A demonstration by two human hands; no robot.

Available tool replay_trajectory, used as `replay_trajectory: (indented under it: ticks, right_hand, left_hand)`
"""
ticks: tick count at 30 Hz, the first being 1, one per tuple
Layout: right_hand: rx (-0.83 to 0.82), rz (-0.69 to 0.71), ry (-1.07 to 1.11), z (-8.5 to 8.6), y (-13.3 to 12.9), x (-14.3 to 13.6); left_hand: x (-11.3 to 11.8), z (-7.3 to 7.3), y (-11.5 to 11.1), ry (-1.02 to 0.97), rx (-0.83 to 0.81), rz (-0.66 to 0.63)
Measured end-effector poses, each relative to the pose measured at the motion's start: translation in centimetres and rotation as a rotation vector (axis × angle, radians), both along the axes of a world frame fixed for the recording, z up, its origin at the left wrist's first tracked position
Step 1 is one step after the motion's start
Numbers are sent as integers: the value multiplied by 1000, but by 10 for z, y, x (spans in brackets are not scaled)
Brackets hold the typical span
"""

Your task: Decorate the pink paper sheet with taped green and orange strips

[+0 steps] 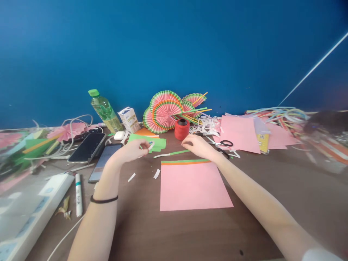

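My left hand [133, 149] is raised over a small stack of green paper [161, 143], its fingers closed on a small white paper strip [151, 145]. My right hand [198, 145] is closed in a pinch just above the right end of a narrow strip, green and partly white [174, 153]. Whether anything is between its fingertips is too small to tell. Below it on the table lies a pink paper sheet [193, 186] with an orange and green top edge. Two white paper scraps [157, 173] rest left of the sheet.
Behind my hands stand pleated paper fans [167, 112] and a red thread spool [182, 129]. Black-handled scissors [226, 143] and pink sheets [239, 132] lie right. Leftward are a green-capped bottle [106, 112], a carton [129, 119], phones [87, 146], a marker [78, 195] and a power strip [40, 214].
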State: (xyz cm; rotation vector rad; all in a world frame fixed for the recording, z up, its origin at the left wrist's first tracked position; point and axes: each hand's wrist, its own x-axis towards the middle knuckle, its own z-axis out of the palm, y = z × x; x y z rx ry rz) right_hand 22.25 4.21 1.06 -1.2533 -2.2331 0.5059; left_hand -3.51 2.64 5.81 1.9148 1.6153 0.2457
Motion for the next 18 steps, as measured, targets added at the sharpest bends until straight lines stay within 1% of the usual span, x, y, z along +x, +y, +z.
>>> replay_trajectory:
  ticks: [3, 5, 7, 10, 12, 15, 18]
  right_hand:
    - [36, 0, 130, 8, -5, -6]
    - [78, 20, 234, 14, -12, -12]
    - [132, 59, 318, 19, -20, -18]
    - [175, 183, 351, 23, -31, -26]
    - [193, 226, 343, 23, -35, -30]
    - [197, 199, 316, 20, -36, -32]
    - [171, 167, 270, 18, -33, -32]
  left_hand:
    - [3, 8, -4, -222, 15, -9]
    - [8, 9, -5, -376, -18, -50]
    - [14, 8, -6, -470, -49, -94]
    - [26, 6, -8, -527, -57, -111]
    - [33, 6, -9, -552, -64, -105]
    - [42, 2, -12, -608, -88, -122]
    - [46, -4, -12, -671, -125, -174]
